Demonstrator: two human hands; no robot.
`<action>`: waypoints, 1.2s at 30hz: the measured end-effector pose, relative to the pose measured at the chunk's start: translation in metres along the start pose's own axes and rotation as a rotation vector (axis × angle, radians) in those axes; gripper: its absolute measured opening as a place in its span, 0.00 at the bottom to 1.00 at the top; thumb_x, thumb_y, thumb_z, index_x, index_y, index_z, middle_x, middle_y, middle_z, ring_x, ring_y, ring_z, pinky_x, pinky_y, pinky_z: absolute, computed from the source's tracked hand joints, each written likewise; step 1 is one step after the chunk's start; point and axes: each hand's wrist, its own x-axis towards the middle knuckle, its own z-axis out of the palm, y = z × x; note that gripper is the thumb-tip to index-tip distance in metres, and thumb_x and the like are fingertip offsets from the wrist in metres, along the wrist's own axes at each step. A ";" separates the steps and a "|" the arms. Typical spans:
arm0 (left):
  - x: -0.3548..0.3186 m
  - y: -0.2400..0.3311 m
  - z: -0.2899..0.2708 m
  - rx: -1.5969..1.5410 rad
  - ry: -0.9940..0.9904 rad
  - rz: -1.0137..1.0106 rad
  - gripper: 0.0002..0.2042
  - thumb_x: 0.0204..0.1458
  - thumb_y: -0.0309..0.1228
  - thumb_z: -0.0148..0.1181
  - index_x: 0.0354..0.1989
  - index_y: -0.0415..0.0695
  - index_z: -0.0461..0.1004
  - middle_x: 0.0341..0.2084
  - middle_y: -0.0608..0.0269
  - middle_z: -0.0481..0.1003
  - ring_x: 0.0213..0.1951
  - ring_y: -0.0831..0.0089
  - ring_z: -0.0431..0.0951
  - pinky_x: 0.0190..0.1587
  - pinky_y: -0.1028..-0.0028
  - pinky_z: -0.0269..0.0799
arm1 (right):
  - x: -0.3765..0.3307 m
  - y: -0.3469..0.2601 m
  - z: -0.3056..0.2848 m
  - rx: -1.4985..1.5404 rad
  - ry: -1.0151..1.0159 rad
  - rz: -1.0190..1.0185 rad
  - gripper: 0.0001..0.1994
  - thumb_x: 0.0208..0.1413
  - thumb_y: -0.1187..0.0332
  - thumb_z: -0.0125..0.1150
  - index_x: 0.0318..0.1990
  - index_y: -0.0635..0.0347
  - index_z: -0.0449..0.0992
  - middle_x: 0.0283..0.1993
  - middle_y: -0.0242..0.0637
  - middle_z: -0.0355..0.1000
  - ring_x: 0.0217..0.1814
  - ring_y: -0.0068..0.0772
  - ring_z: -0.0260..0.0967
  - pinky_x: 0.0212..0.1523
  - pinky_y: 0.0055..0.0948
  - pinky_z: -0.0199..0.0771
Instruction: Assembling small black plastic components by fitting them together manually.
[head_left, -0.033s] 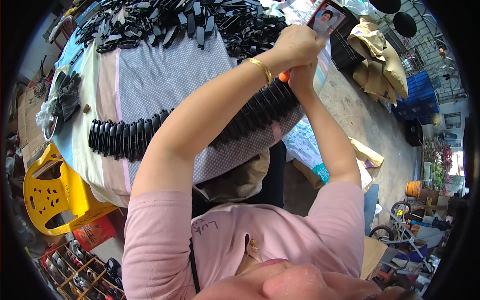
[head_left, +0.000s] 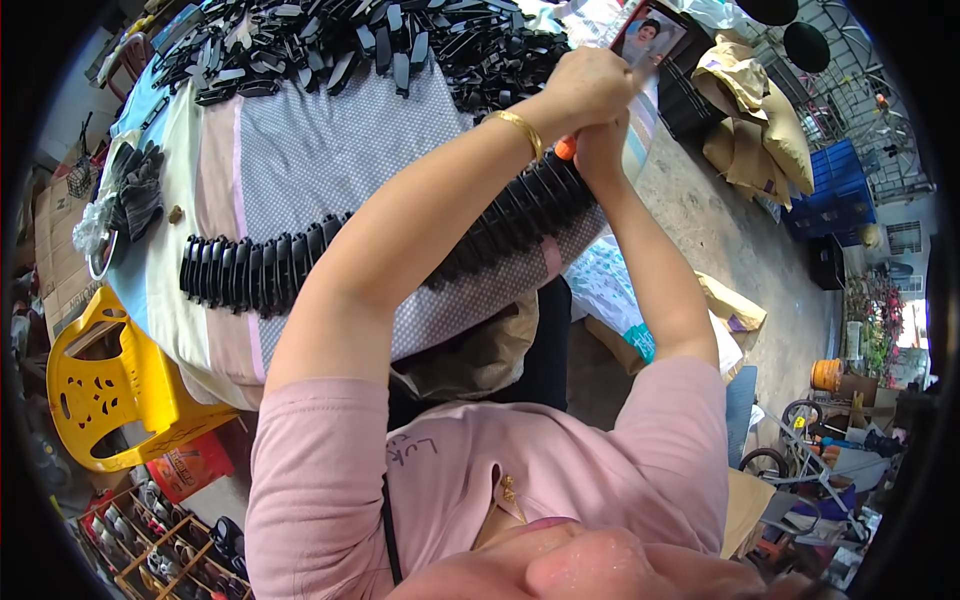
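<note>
My left hand (head_left: 592, 86), with a gold bangle (head_left: 522, 130) at its wrist, is closed at the table's far right. What its fingers hold, if anything, is hidden. My right hand (head_left: 602, 150) is just below it, touching or nearly touching it, and closed around an orange-ended thing (head_left: 566, 148); the rest of that thing is covered. Beyond the left hand a phone (head_left: 650, 40) shows a person on its lit screen. Under my left forearm, a curved row of black plastic clips (head_left: 250, 272) stands packed side by side along the near edge of the cloth-covered table (head_left: 330, 150).
A heap of loose black plastic pieces (head_left: 380, 45) covers the table's far side. Dark gloves (head_left: 138, 190) lie at the left edge, above a yellow chair (head_left: 130, 385). Brown sacks (head_left: 760, 130), a blue crate (head_left: 835, 190) and an orange bucket (head_left: 826, 376) stand on the right.
Both hands have shifted very slightly to the left in the picture, and the picture on the phone screen differs a little. The clips keep their places on the table.
</note>
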 end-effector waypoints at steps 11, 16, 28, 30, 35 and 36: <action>-0.013 0.000 -0.040 -0.037 0.115 0.015 0.18 0.49 0.43 0.46 0.29 0.40 0.76 0.23 0.48 0.75 0.27 0.58 0.76 0.33 0.68 0.71 | 0.014 -0.030 0.010 -0.169 -0.250 0.178 0.08 0.52 0.69 0.49 0.29 0.66 0.67 0.21 0.33 0.67 0.18 0.21 0.64 0.18 0.21 0.65; -0.012 0.006 -0.051 0.093 -0.112 0.038 0.19 0.51 0.42 0.43 0.33 0.39 0.74 0.23 0.48 0.75 0.27 0.57 0.76 0.35 0.67 0.71 | 0.012 -0.024 0.005 -0.224 -0.330 0.142 0.10 0.53 0.67 0.46 0.23 0.62 0.65 0.14 0.30 0.61 0.12 0.23 0.59 0.14 0.23 0.61; -0.025 0.002 -0.023 0.101 0.007 0.090 0.20 0.53 0.45 0.42 0.28 0.44 0.76 0.25 0.44 0.74 0.33 0.49 0.74 0.39 0.60 0.68 | -0.007 -0.007 0.011 -0.156 -0.105 -0.081 0.13 0.54 0.64 0.46 0.22 0.63 0.67 0.14 0.29 0.62 0.11 0.18 0.58 0.12 0.20 0.56; -0.023 0.006 -0.018 0.152 -0.006 0.101 0.20 0.53 0.45 0.41 0.28 0.43 0.76 0.26 0.44 0.74 0.33 0.48 0.73 0.39 0.59 0.68 | -0.005 0.002 0.012 0.009 0.005 -0.125 0.12 0.54 0.65 0.47 0.22 0.62 0.67 0.14 0.29 0.63 0.12 0.18 0.59 0.12 0.20 0.56; -0.024 0.004 -0.027 0.127 -0.011 0.059 0.19 0.52 0.43 0.42 0.29 0.42 0.76 0.25 0.43 0.73 0.32 0.47 0.73 0.40 0.59 0.68 | -0.004 -0.013 0.002 -0.050 -0.189 0.014 0.08 0.54 0.68 0.48 0.28 0.62 0.67 0.18 0.29 0.64 0.16 0.17 0.60 0.15 0.20 0.58; -0.025 0.005 -0.029 0.132 -0.012 0.064 0.19 0.52 0.43 0.42 0.29 0.42 0.76 0.25 0.43 0.73 0.32 0.47 0.73 0.40 0.59 0.68 | -0.007 -0.016 0.003 -0.042 -0.263 0.071 0.05 0.54 0.69 0.49 0.31 0.61 0.66 0.22 0.29 0.65 0.19 0.17 0.61 0.17 0.19 0.59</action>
